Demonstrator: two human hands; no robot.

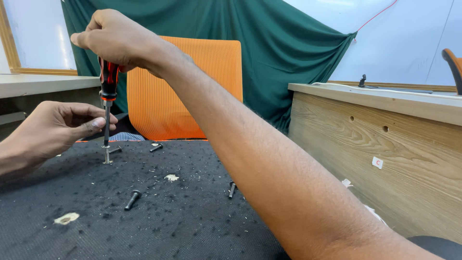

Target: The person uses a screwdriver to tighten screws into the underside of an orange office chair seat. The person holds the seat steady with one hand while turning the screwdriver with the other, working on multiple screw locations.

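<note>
- My right hand (118, 41) is closed around the red-and-black handle of a screwdriver (108, 103), held upright with its shaft pointing straight down.
- My left hand (53, 130) is pinched on the shaft low down, thumb and fingertips steadying it; my two hands are apart, one above the other on the same tool.
- The tip sits on an upright bolt (107, 156) standing on the black bench (183, 221), near its far left edge.
- That bolt looks only partly in: its shank shows above the surface, so I judge the driving is under way and not finished.
- Four more bolts lie loose on their sides: two small ones (115, 149) (156, 148) just beyond the standing one, a third (133, 199) nearer me, and a fourth (232, 189) partly hidden by my right forearm. They look untouched, so most of the work seems left.
- Pale chips and dust are scattered over the bench, with a bigger flake (66, 218) near me on the left.
- An orange chair back (202, 86) stands behind the bench before a green cloth (288, 53); a wooden desk (385, 139) is to my right.
</note>
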